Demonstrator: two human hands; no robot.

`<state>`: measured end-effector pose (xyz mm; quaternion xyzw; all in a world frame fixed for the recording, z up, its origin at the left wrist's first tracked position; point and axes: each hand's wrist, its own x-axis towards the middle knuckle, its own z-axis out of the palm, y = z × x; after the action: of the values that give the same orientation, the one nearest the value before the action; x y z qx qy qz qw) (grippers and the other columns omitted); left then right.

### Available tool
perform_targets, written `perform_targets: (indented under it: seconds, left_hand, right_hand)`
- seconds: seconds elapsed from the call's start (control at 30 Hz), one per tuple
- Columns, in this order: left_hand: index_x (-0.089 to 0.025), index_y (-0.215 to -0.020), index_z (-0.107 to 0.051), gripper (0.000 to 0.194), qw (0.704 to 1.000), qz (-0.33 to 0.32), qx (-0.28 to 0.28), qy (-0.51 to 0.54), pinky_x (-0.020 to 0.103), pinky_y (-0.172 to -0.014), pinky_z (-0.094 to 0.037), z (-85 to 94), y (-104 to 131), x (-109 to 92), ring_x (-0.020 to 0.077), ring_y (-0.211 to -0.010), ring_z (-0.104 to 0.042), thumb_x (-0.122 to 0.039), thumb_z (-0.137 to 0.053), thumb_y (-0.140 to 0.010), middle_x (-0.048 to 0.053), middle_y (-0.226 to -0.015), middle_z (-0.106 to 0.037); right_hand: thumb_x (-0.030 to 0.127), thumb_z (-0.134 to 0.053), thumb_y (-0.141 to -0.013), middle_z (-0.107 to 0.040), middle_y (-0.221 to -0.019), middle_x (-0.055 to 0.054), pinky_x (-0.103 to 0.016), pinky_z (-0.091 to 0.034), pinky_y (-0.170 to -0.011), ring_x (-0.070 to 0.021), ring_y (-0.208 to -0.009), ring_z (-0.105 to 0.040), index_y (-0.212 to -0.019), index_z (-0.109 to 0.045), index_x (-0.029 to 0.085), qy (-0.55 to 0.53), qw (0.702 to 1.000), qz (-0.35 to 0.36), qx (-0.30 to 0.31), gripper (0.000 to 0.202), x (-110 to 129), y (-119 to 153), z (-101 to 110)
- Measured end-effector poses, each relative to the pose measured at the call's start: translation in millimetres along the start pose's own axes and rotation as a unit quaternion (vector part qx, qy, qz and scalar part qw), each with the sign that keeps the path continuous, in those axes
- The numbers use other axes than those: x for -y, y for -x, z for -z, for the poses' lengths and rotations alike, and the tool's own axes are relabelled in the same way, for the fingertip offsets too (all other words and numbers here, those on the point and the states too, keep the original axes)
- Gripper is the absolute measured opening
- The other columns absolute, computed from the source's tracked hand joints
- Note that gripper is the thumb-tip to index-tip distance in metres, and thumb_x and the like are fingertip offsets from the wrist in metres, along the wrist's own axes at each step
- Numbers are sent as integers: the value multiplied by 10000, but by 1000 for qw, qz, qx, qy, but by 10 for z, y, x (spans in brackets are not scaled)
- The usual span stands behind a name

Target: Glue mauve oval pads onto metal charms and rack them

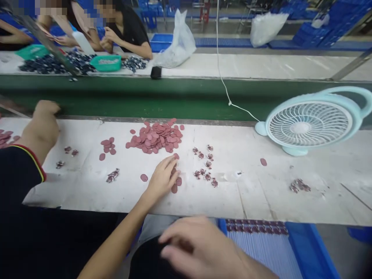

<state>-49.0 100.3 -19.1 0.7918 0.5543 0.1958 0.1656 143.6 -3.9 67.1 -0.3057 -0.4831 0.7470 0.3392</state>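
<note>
My left hand (162,174) rests on the white table top, its fingers bent over a few reddish oval discs (174,188). Behind it lies a large heap of the same discs (155,136). Nearer to me, my right hand (194,244) is raised in front of the table edge, blurred, with thumb and fingers curved apart and nothing visible between them. Small shiny dark-red pieces (207,164) are scattered to the right of my left hand. A blue tray (308,248) with rows of dark-red pieces (255,226) sits below the table edge, right of my right hand.
A light-blue fan (310,120) stands at the right, its white cord (223,83) running back over a green belt (174,99). Another person's arm (40,135) reaches in from the left. Across the belt, people sit beside teal baskets (106,66) and a plastic bag (180,42).
</note>
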Motion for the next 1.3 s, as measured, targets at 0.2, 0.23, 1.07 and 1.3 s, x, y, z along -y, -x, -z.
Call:
perform_targets:
  seconds: [0.2,0.23,1.07,1.3]
  left_hand:
    - [-201,-982,-709,209,999,17,12,30,433,-992,-460,80,-539,99,285,-1126,-583,-244,-518,-910,108,-1204,-659]
    - [-201,-950,-714,198,999,21,13,42,431,-975,-463,80,-578,104,283,-1088,-597,-232,-524,-900,106,-1149,-673]
    - [-226,-1335,-576,392,832,170,2,528,260,-573,-516,120,519,-545,152,-726,-598,-349,-501,-971,62,-909,-648]
    - [-215,-1090,-621,219,777,244,116,568,218,-570,-458,-32,670,-765,114,-692,-555,-368,-553,-948,81,-1076,-676]
  right_hand:
    - [354,-619,-920,-374,-552,86,-125,-165,-382,-13,-437,-193,-870,-695,163,-291,934,-59,-197,212,-314,83,799]
    - [428,-572,-936,-329,-566,94,-124,-139,-367,-17,-437,-148,-892,-687,179,-312,927,-44,-206,277,-355,110,911]
    - [508,-520,-890,-437,-668,41,-128,-266,-340,-22,-436,-257,-942,-661,163,-394,870,-29,-294,376,-143,130,663]
    - [549,-496,-898,-409,-624,53,-145,-239,-362,-28,-440,-221,-949,-673,171,-374,884,-68,-274,421,-257,164,472]
